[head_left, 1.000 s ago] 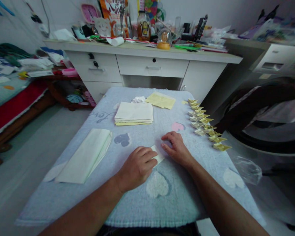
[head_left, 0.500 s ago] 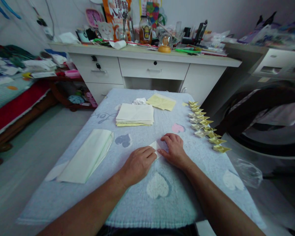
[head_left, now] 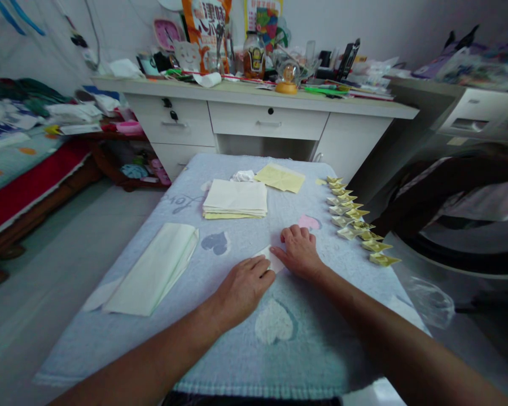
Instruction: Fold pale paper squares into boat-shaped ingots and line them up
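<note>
A small folded piece of white paper lies flat on the cloth-covered table between my hands. My left hand is closed over its near left side, fingers bent and pressed together on it. My right hand rests at its right side, the thumb stretched onto the paper's far edge and the fingers apart from the thumb, bent down on the cloth. Part of the paper is hidden under my left fingers. To the right, several folded paper boats, yellow and whitish, stand in slanting rows.
A stack of white and yellow sheets lies beyond my hands, beside a yellow sheet and crumpled white tissue. At left is a folded pale sheet. Behind stands a cluttered white desk; a washing machine is at right.
My right thumb has slid toward the far edge of the paper, and its fingers have drawn slightly away. The left hand has shifted a little nearer to me. The view has turned slightly.
</note>
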A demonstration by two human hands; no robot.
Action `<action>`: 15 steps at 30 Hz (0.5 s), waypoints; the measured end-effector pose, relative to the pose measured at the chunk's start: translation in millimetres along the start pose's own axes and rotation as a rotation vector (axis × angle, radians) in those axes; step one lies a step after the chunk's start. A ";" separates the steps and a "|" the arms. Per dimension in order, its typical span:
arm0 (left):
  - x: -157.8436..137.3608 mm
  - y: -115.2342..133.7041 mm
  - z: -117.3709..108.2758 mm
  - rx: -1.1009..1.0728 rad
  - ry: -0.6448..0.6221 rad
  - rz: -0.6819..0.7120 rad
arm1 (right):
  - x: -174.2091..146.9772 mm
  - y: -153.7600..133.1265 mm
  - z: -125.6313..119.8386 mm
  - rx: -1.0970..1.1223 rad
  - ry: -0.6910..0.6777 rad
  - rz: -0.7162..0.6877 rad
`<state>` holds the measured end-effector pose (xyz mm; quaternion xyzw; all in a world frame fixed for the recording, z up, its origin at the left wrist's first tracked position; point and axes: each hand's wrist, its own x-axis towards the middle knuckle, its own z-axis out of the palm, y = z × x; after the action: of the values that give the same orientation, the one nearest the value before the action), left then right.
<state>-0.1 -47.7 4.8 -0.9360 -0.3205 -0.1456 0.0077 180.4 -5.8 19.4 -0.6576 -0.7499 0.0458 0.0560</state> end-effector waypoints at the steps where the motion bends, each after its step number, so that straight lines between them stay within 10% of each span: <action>1: 0.1 1.0 0.2 0.015 0.002 -0.001 | 2.3 0.3 -1.1 -0.007 -0.004 -0.004; 15: -0.7 -0.2 5.2 0.067 0.039 0.025 | 11.5 -2.2 5.4 -0.036 0.037 0.034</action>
<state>0.7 -47.5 -0.3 -0.9360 -0.3134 -0.1531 0.0469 176.0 5.4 14.6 -0.6720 -0.7380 0.0211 0.0570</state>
